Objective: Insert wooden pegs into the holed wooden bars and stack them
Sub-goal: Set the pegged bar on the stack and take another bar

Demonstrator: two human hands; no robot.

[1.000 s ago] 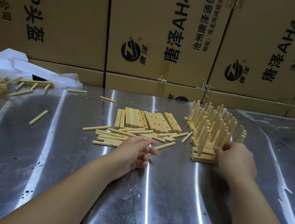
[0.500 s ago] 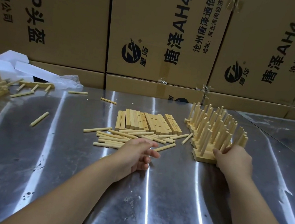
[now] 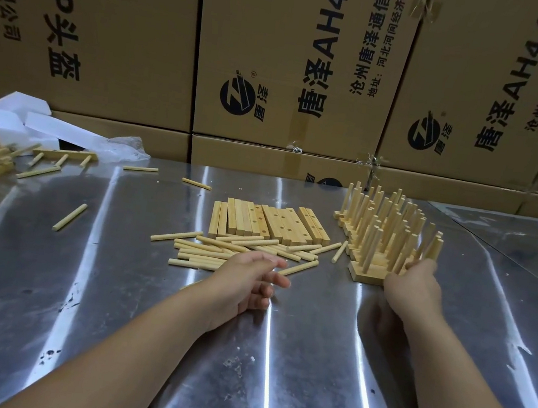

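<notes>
1. The pegged bars stand right of centre, pale square-edged wood crowded with upright round dowels; my right hand grasps the near right end of the front bar, fingers curled in among the pegs.
2. My left hand lies relaxed and empty, fingers loosely spread at the near edge of the loose pegs; these smooth cylinders lie criss-crossed in a flat scatter.
3. Just behind them, holed bars lie side by side, drilled faces up.
4. All of this sits on a streaky, reflective steel table; white foam blocks lie far left; printed brown cartons wall the back.
</notes>
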